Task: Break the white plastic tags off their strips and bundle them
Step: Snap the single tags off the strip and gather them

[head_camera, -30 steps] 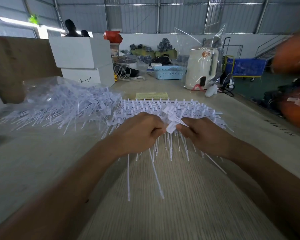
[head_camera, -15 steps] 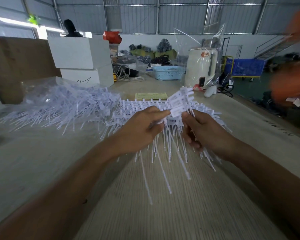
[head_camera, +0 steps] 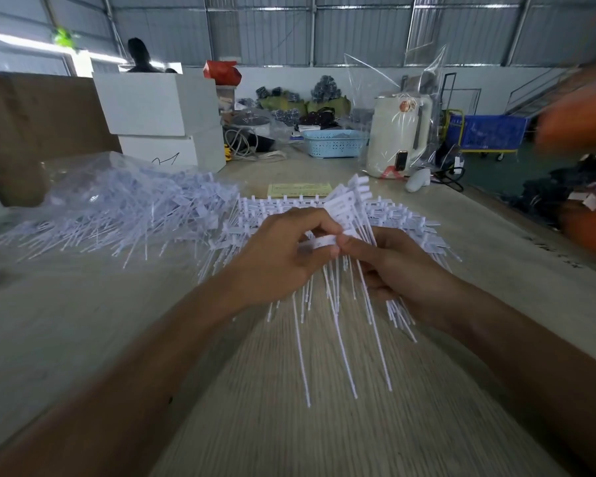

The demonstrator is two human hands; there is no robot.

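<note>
Judging the job as partway through, the left hand (head_camera: 276,256) and right hand (head_camera: 396,266) are pinching white tags (head_camera: 344,215) over the table (head_camera: 83,339), while unbroken strips (head_camera: 393,215) are lying at twelve o'clock and loose tags (head_camera: 124,215) at ten.

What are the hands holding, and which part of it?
Both hands grip white plastic tags: the left hand pinches the flat heads, the right hand holds the thin stems, tails hanging down.
</note>
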